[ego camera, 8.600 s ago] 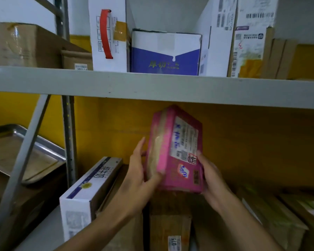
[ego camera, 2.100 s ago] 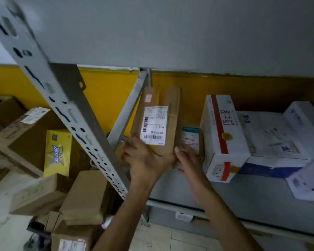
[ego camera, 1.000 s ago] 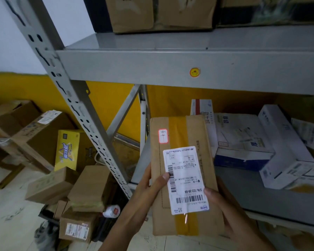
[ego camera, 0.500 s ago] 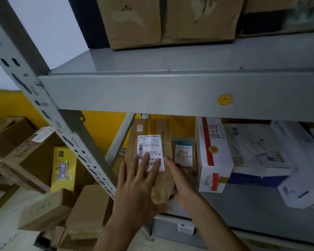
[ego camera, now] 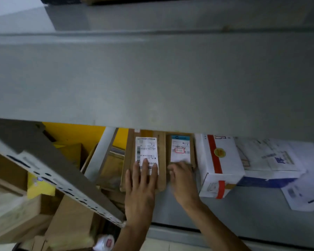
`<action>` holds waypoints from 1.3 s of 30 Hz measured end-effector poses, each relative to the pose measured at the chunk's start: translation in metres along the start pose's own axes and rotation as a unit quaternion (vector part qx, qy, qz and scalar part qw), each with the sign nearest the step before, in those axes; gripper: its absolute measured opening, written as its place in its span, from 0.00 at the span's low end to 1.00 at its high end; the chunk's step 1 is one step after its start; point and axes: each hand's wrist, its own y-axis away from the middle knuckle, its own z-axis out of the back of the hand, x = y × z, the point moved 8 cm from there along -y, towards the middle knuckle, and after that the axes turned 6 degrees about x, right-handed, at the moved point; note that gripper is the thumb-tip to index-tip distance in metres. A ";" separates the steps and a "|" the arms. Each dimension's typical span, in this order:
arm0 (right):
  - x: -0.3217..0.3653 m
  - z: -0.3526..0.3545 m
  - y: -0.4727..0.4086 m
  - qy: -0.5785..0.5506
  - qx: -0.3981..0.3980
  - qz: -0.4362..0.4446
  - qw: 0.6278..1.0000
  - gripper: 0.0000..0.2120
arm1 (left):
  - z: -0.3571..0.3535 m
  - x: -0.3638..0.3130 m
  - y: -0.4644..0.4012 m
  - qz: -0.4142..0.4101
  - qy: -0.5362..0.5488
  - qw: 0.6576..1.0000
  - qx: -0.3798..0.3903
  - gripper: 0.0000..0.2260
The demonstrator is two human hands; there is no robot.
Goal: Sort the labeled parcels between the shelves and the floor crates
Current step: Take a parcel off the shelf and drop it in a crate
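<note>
From the head view, a big grey shelf board (ego camera: 152, 78) fills the top half of the picture and hides the tops of the things under it. It is blurry. A grey post with holes (ego camera: 62, 174) slants across the left side and covers part of the boxes on the floor behind it.

The brown parcel (ego camera: 129, 160) stands on the lower shelf (ego camera: 243, 214), near the shelf's left end. Its top edge is hidden by the board above. It is flat, made of brown card, and has a white label (ego camera: 147, 153) with a black barcode on its front. The words on the label are too small to read.

The left hand (ego camera: 141, 187) lies flat on the front of the brown parcel. Its fingers are straight and spread, and the fingertips cover the bottom of the label. The grip is wide, pressing and not closing.

Just to the right stands a small parcel (ego camera: 181, 151) with a white and blue label. The right hand (ego camera: 181, 182) touches its bottom edge. The fingers are bent and blurry, so I cannot tell if they hold it.

Further right is a white box with a red stripe (ego camera: 219, 160), touching the small parcel. Beyond it lie white parcels (ego camera: 268, 156), blurred and partly cut off by the board.

On the floor at the left sit brown boxes (ego camera: 71, 223) and a yellow pack (ego camera: 40, 185), half hidden.
</note>
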 end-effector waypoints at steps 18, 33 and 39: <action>-0.015 0.009 0.040 0.229 -0.047 -0.049 0.971 0.38 | 0.000 0.022 0.031 0.062 0.420 0.905 -0.037 0.28; 0.040 0.119 0.125 -0.567 0.019 -0.006 0.824 0.41 | 0.151 -0.082 0.063 -0.126 0.536 0.833 -0.052 0.47; 0.031 0.107 0.131 -0.586 0.033 -0.060 0.808 0.42 | 0.140 -0.085 0.069 -0.104 0.532 0.838 -0.057 0.47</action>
